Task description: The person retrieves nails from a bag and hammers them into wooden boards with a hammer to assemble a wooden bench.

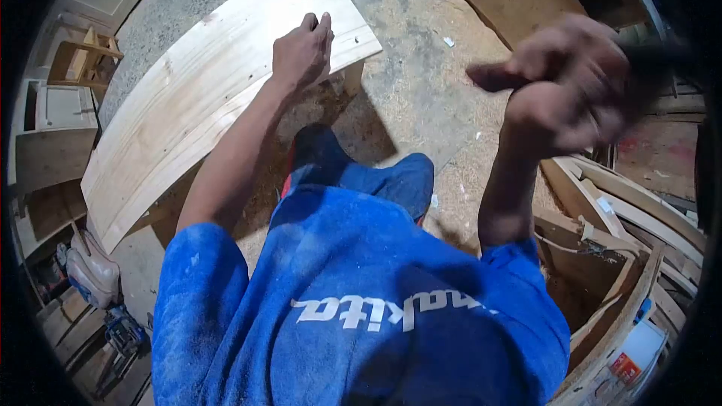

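Observation:
A wide pale wooden board (218,68) stretches diagonally across the upper left, with small dark marks or holes along it. My left hand (303,51) rests on the board near its right end, fingers curled and pressed together; anything between the fingertips is too small to make out. A small dark spot (356,40) shows on the board just right of that hand. My right hand (571,86) is raised at the right, apart from the board and smeared by motion. Its fingers are wrapped round a dark blurred object (662,68) whose kind I cannot tell.
Sawdust and scraps cover the concrete floor (444,105). Curved wooden pieces (632,199) and a wooden frame (624,286) stand at the right. A power tool (124,334), a pale bag-like item (94,274) and wooden cabinets (64,109) are at the left.

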